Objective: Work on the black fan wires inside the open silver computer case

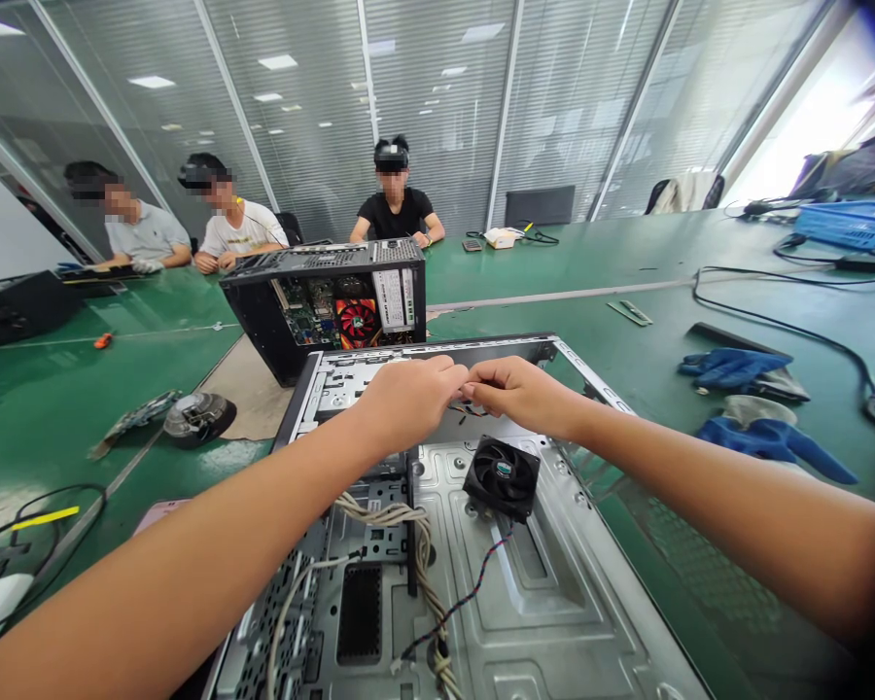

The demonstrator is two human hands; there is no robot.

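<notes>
An opened, stripped computer case point(569, 622) lies flat in front of me, bare metal inside. My left hand point(408, 399) and my right hand point(521, 389) meet over its far end, both with fingers pinched together on something small and dark that I cannot make out. Just below the hands a black cooling fan point(502, 473) rests loose on the case floor, its thin red and black wire point(473, 593) trailing toward me. A bundle of beige cables point(415, 544) runs along the case floor to the left of the fan.
A second black computer case point(262, 321) with a red-fan card stands beyond. Blue gloves point(765, 437) lie to the right, a round cooler point(199, 418) and a circuit board to the left, and black cables cross the green table point(627, 262). Three people sit at its far side.
</notes>
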